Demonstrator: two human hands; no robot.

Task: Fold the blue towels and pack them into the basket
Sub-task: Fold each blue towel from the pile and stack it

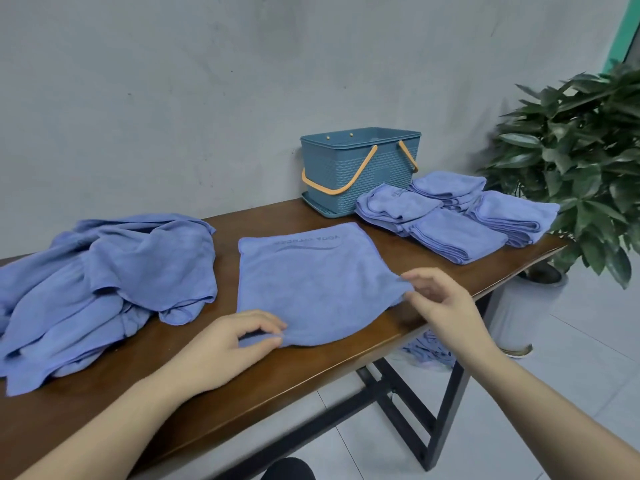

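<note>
Your left hand's (227,344) thumb and fingers pinch the near left corner of the blue towel (311,282) that lies spread in the middle of the wooden table (214,403), and your right hand's (440,299) thumb and fingers pinch its near right corner, lifted slightly off the tabletop close to the table's near edge. The towel lies mostly flat, with faint lettering and a curved line along its far edge.

At the left end of the table sits a loose heap of unfolded blue towels (104,282), rumpled and overlapping, just beside the spread towel but apart from it. At the far edge, against the grey wall, stands the teal plastic basket (360,174) on a matching tray, its two orange handles (337,183) dropped down over the sides. Little of its interior shows from here; you can see only the upper inner walls, and whether any towel is inside cannot be told. To the right of the basket, touching each other, lie several stacks of folded blue towels (457,233), reaching the table's right end. Beyond that end stands a leafy plant (581,150) in a white pot (519,306) on the tiled floor. More blue cloth (429,351) shows below the table, under your right wrist.
</note>
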